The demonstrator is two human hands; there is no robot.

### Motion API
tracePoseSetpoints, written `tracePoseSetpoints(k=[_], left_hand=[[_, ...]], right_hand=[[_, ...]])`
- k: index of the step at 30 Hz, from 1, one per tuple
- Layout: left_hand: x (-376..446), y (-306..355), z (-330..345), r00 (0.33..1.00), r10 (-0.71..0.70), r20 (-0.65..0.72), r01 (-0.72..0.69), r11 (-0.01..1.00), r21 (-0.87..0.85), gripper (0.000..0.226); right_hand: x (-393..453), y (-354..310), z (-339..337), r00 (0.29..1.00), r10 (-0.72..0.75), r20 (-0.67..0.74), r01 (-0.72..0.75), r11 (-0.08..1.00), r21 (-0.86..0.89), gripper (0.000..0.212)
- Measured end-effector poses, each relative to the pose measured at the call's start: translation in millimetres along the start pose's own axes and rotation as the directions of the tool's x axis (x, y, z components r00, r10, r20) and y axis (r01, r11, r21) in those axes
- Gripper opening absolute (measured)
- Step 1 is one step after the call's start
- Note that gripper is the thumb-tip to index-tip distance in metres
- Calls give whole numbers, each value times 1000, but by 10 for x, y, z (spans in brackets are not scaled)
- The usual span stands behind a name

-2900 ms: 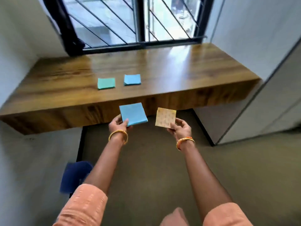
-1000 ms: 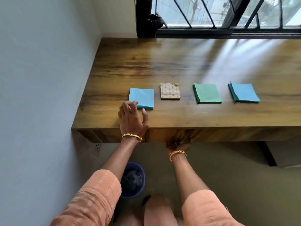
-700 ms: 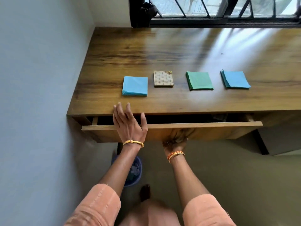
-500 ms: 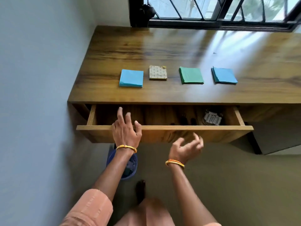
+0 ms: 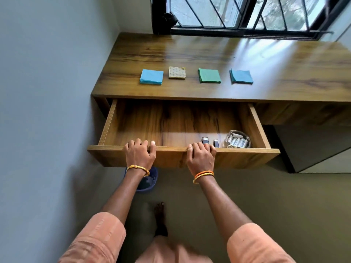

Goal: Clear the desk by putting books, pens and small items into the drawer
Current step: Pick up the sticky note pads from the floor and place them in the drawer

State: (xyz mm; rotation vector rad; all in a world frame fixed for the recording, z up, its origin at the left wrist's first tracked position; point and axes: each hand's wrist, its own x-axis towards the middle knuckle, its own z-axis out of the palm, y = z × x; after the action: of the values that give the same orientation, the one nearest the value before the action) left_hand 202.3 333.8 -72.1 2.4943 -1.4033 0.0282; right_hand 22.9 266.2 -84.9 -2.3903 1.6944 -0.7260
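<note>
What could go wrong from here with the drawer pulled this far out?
The drawer looks near full extension, so pulling more with the left hand and right hand might drop it. A jerk could tip the glass dish by its front right corner. Both hands grip the front edge, so the four pads stay on the desk.

A home room, likely a study corner: beyond the hands, a built-in wooden desk (image 5: 209,54) sits under a barred window (image 5: 247,14), plain painted walls (image 5: 47,92) to their left, a bare foot (image 5: 159,215) on the floor below.
</note>
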Motion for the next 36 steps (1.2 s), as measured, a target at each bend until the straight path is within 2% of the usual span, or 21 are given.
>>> tracePoseSetpoints(k=[5,9,12,15,17,20,24,27,31,36], left_hand=[[-132,-4,-95,999,-17,41,17,1000,13,49],[-166,-5,-185,996,-53,77,55,998,-19,47],[-11,11,-316,964,-90,250,89,996,17,44],[303,34,-464,906,-115,407,204,962,-181,36],[577,89,-566,924,-127,360,252,912,-324,34],[1187,218,-670,961,-213,178,271,857,-439,31],[2256,332,-621,952,-299,70,299,847,-440,40],[2846,425,-553,934,-318,161,354,885,-303,60],[3332,538,-372,914,-311,260,366,908,-204,83],[3563,623,-216,909,-321,266,357,929,-97,97]], right_hand=[[-116,-10,-179,995,67,71,-74,993,96,42],[-67,-129,-326,963,216,159,-235,965,112,37],[149,-207,-453,895,340,289,-397,902,170,32],[560,-265,-584,830,416,372,-541,765,350,25],[955,-320,-608,830,413,374,-549,719,425,23],[1721,-466,-547,837,424,346,-547,669,503,24],[2759,-779,-389,856,382,349,-503,774,385,33],[3279,-959,-159,846,395,358,-494,833,249,45],[3654,-1063,257,779,482,400,-577,802,158,71],[3858,-1121,499,750,561,350,-599,800,1,91]])
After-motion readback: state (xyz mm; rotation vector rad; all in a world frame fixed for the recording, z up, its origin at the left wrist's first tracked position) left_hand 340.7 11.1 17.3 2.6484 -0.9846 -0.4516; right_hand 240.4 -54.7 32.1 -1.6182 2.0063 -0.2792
